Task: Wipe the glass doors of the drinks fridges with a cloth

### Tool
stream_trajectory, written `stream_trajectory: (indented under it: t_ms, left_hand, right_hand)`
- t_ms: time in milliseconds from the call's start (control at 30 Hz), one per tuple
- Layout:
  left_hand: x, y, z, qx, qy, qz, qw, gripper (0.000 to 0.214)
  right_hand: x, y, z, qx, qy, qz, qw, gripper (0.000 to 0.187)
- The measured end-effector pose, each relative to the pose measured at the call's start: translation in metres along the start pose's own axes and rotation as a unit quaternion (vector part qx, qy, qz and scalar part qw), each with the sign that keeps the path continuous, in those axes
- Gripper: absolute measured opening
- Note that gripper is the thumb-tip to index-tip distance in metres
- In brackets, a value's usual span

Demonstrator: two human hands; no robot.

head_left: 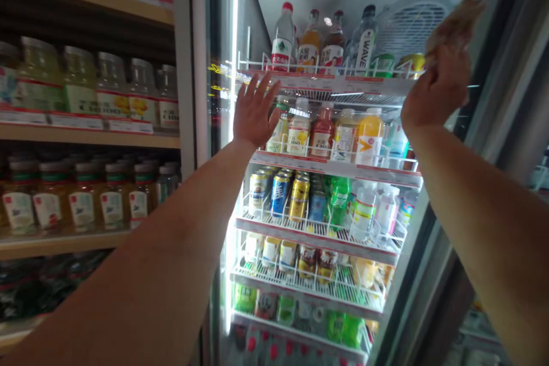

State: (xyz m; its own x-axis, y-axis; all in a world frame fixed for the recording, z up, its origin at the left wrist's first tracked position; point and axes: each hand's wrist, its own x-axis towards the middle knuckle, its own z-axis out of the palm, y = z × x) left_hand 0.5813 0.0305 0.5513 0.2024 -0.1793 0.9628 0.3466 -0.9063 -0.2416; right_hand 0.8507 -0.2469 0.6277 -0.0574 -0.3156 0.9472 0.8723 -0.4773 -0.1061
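Observation:
My left hand (256, 108) is raised with its fingers spread, just below the left end of the top shelf edge (317, 81) in the drinks fridge. Nothing is in it, and whether its fingertips touch the shelf I cannot tell. Higher up on the right, my right hand (440, 86) is closed around a crumpled brownish cloth (457, 23), which is blurred. Behind the cloth is a round fan grille (412, 26) on the back wall. Nearest my left hand on the top shelf stands a clear bottle with a red cap (282, 40).
Several bottles, including a dark-capped one (364, 40), stand along the top shelf. Lower racks hold bottles and beer cans (299, 197). A bright light strip (234, 68) runs down the fridge's left side. Wooden shelves (90, 132) with bottled drinks stand at left.

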Motion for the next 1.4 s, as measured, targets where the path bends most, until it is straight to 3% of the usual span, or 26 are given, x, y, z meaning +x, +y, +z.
stream_trajectory:
  t_ms: [67, 100, 167, 233, 267, 333, 433, 500, 567, 667, 733, 800, 867, 933, 967, 1033, 1100, 1133, 1200, 1267, 1333, 1400]
  left_hand:
    - [0.000, 0.000, 0.000, 0.004, 0.003, 0.004, 1.000, 0.063]
    - [0.000, -0.001, 0.001, 0.006, 0.007, 0.008, 1.000, 0.063]
    - [-0.001, -0.001, 0.001, 0.009, 0.014, 0.012, 1.000, 0.061]
    - [-0.001, 0.000, 0.000, 0.016, 0.016, 0.015, 1.000, 0.061]
    - [-0.001, 0.000, 0.000, 0.020, 0.015, 0.016, 1.000, 0.061]
    - [-0.001, -0.001, 0.000, 0.025, 0.010, 0.016, 1.000, 0.062]
    - [-0.001, -0.001, 0.001, 0.022, 0.003, 0.010, 1.000, 0.063]
    - [-0.001, -0.001, 0.001, 0.017, 0.000, 0.004, 1.000, 0.063]
    - [-0.001, -0.001, 0.000, 0.011, 0.000, 0.001, 1.000, 0.063]
    - [-0.001, 0.000, -0.001, -0.004, 0.001, 0.001, 1.000, 0.063]
    - [-0.001, 0.001, -0.002, -0.015, -0.002, -0.001, 1.000, 0.064]
    - [-0.001, 0.002, -0.003, -0.023, -0.007, -0.005, 1.000, 0.064]
    - [0.000, 0.002, -0.003, -0.029, -0.009, -0.008, 1.000, 0.064]
    - [0.000, 0.002, -0.004, -0.032, -0.008, -0.009, 0.999, 0.063]
    - [0.000, 0.002, -0.004, -0.031, -0.006, -0.007, 0.999, 0.063]
    - [0.000, 0.002, -0.004, -0.029, -0.001, -0.005, 1.000, 0.063]
    - [0.000, 0.002, -0.004, -0.030, 0.000, -0.006, 1.000, 0.063]
    - [0.000, 0.002, -0.004, -0.033, 0.000, -0.008, 0.999, 0.063]
    - [0.000, 0.002, -0.005, -0.033, -0.002, -0.009, 0.999, 0.063]
    - [-0.001, 0.002, -0.004, -0.025, -0.002, -0.005, 1.000, 0.063]
    - [-0.001, 0.001, -0.003, -0.019, -0.002, -0.002, 1.000, 0.063]
    - [-0.001, 0.000, -0.002, -0.024, -0.001, -0.002, 1.000, 0.063]
  right_hand:
    - [0.000, 0.001, -0.001, -0.016, 0.007, 0.034, 0.999, 0.063]
    - [-0.003, -0.003, -0.005, -0.011, -0.001, 0.004, 1.000, 0.062]
    - [-0.012, -0.018, -0.017, 0.027, -0.041, -0.125, 0.991, 0.055]
    - [-0.022, -0.031, -0.028, 0.073, -0.101, -0.255, 0.959, 0.049]
    - [-0.024, -0.035, -0.031, 0.086, -0.124, -0.287, 0.946, 0.047]
    - [-0.024, -0.034, -0.030, 0.083, -0.127, -0.257, 0.955, 0.048]
    - [-0.016, -0.023, -0.023, 0.033, -0.061, -0.076, 0.995, 0.051]
    - [-0.014, -0.020, -0.022, 0.010, -0.040, -0.006, 0.999, 0.052]
    - [-0.017, -0.026, -0.027, 0.016, -0.065, -0.061, 0.996, 0.051]
    - [-0.025, -0.041, -0.037, 0.048, -0.150, -0.251, 0.955, 0.049]
    - [-0.027, -0.044, -0.038, 0.053, -0.171, -0.283, 0.942, 0.048]
    - [-0.024, -0.039, -0.034, 0.037, -0.144, -0.205, 0.967, 0.050]
    - [-0.018, -0.031, -0.027, 0.017, -0.082, -0.074, 0.994, 0.054]
    - [-0.016, -0.026, -0.023, 0.010, -0.039, 0.004, 0.999, 0.057]
    - [-0.016, -0.026, -0.024, 0.016, -0.044, -0.005, 0.999, 0.057]
    - [-0.021, -0.032, -0.029, 0.047, -0.109, -0.114, 0.986, 0.053]
    - [-0.026, -0.040, -0.036, 0.078, -0.186, -0.233, 0.952, 0.052]
    - [-0.028, -0.043, -0.038, 0.084, -0.206, -0.257, 0.940, 0.052]
    - [-0.027, -0.044, -0.038, 0.067, -0.198, -0.220, 0.953, 0.053]
    - [-0.023, -0.039, -0.034, 0.030, -0.138, -0.106, 0.984, 0.055]
    - [-0.020, -0.032, -0.029, 0.002, -0.081, -0.010, 0.997, 0.058]
    - [-0.019, -0.028, -0.028, -0.004, -0.068, 0.005, 0.998, 0.058]
